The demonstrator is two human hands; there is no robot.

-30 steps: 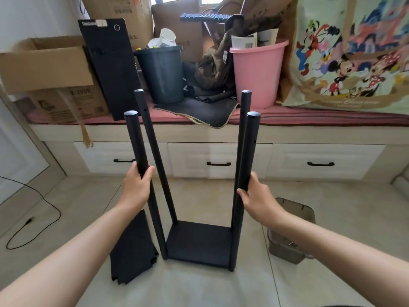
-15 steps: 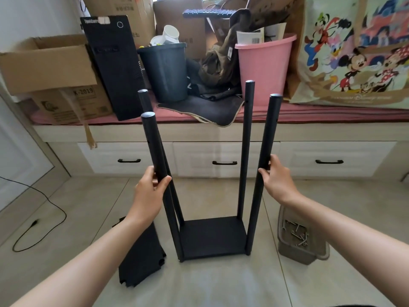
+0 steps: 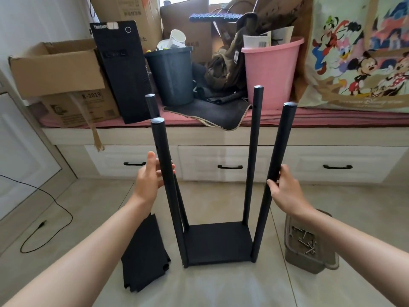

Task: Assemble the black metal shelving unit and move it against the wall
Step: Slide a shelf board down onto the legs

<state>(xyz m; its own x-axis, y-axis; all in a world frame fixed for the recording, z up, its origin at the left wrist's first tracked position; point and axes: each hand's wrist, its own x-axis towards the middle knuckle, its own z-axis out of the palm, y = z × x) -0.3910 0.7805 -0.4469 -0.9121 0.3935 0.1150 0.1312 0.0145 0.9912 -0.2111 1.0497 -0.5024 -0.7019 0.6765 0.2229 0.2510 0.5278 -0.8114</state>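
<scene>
The black metal shelving unit stands upright on the tiled floor, with four round posts rising from its bottom shelf (image 3: 218, 242). My left hand (image 3: 149, 180) curls loosely around the near-left post (image 3: 162, 147) at mid-height, fingers behind it and thumb lifted off. My right hand (image 3: 285, 189) holds the near-right post (image 3: 283, 140) at about the same height. The two far posts stand free. A stack of loose black shelf panels (image 3: 143, 255) lies on the floor left of the unit.
A grey plastic tub (image 3: 294, 258) with screws sits on the floor to the right. A black cable (image 3: 44, 224) trails at left. Behind is a bench with drawers (image 3: 228, 160), carrying a pink bucket (image 3: 270, 69), dark bin (image 3: 172, 74), computer tower (image 3: 124, 69) and cardboard box (image 3: 55, 67).
The unit has shifted to the right and turned squarer to me, its near posts now spread apart. My left thumb has come off the near-left post.
</scene>
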